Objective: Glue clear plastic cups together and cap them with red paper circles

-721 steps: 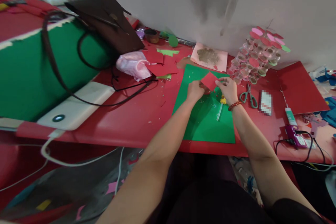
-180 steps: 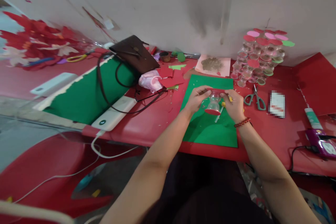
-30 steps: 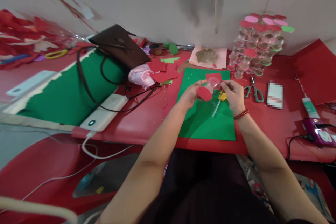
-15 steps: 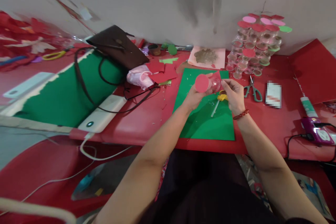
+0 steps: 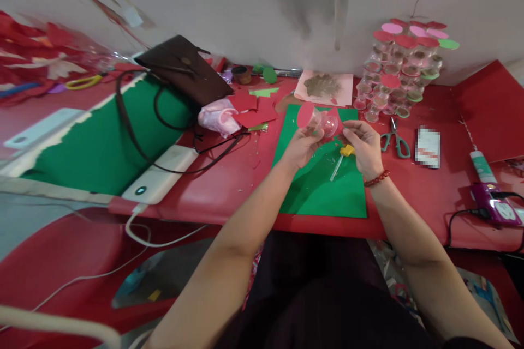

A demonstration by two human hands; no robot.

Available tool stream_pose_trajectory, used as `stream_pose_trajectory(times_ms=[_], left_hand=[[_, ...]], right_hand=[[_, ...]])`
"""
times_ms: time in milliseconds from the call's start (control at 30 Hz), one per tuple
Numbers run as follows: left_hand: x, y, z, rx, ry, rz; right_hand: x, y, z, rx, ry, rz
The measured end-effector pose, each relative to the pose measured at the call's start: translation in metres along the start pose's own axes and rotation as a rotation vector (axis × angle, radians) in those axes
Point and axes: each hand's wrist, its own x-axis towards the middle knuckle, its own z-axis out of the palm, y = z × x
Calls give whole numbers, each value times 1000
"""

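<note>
My left hand (image 5: 303, 147) is wrapped round the underside of a clear plastic piece (image 5: 328, 125), rounded like small cups joined together. A red paper disc (image 5: 305, 115) covers its left end, tilted toward me. More red paper (image 5: 335, 115) shows at its right side. There my right hand (image 5: 364, 144) has thumb and fingers pinched at the paper's edge; the exact contact is small and hard to see. Both hands are above a green sheet (image 5: 319, 196). Under the right fingers on that sheet lies a yellow-topped clear stick (image 5: 337, 168).
Grey-handled scissors (image 5: 395, 142) and a blurred white packet (image 5: 428, 147) lie to the right. Behind them stands a stack of clear cups with coloured discs (image 5: 388, 84). A purple glue gun (image 5: 495, 202) sits far right. A brown bag (image 5: 186, 68) and white power bank (image 5: 159, 177) are left.
The plastic piece has turned and shifted a little left in my left hand, so its red disc is seen more from the side. My right hand stays at its right side.
</note>
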Motion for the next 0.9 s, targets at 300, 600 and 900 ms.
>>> stream_pose_trajectory(times_ms=[300, 600, 900], left_hand=[[2, -1, -8, 100, -47, 8], [2, -5, -4, 174, -23, 70], [4, 4, -7, 248, -77, 142]], right_hand=[[0, 1, 1, -40, -27, -25], [-2, 3, 5, -44, -44, -55], [-3, 0, -3, -417, 156, -368]])
